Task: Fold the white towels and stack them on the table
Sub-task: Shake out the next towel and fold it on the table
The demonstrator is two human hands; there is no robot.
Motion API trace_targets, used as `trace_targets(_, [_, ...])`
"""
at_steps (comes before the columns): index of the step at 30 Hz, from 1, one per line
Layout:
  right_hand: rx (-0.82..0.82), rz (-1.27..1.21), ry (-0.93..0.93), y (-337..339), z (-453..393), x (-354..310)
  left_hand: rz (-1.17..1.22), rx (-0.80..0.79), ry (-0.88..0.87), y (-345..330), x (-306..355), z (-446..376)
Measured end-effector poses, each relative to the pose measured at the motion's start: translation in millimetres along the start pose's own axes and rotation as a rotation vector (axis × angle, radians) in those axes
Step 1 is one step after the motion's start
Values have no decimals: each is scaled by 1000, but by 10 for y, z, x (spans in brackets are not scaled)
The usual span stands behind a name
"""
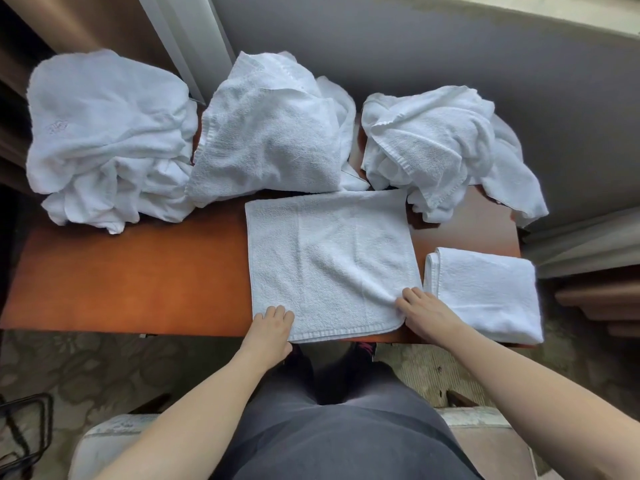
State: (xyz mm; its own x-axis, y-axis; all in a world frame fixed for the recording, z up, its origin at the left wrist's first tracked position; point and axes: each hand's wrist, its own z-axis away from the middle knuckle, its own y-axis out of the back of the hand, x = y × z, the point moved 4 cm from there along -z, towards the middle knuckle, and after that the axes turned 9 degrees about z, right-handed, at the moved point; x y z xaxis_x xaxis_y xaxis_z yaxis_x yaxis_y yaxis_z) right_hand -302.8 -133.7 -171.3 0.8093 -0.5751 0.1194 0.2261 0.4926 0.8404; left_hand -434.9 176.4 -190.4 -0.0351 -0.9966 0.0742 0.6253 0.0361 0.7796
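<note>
A white towel (329, 258) lies spread flat on the orange-brown table (138, 278), its near hem at the table's front edge. My left hand (272, 327) grips the towel's near left corner. My right hand (424, 313) pinches the near right corner, where the cloth puckers. To the right lies a folded white towel (485, 292). Three crumpled heaps of white towels sit along the back: a left heap (107, 140), a middle heap (273, 133) and a right heap (436, 147).
A grey wall (450, 46) rises behind the table, with a white frame (187, 36) at the back left. Bare tabletop shows left of the spread towel. Patterned carpet (86, 368) lies below, and a dark wire rack (24, 431) stands at the lower left.
</note>
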Motion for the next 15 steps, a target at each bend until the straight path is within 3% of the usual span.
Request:
trace_targets(6, [61,-341,-138,10,-67,125,232,-36,-177,219,-291,-62])
trace_targets(10, [99,-606,-242,96,-134,131,263,5,-88,428,-493,-135])
trace_targets(15, [57,-697,-330,139,-255,78,293,169,44,445,-588,-165])
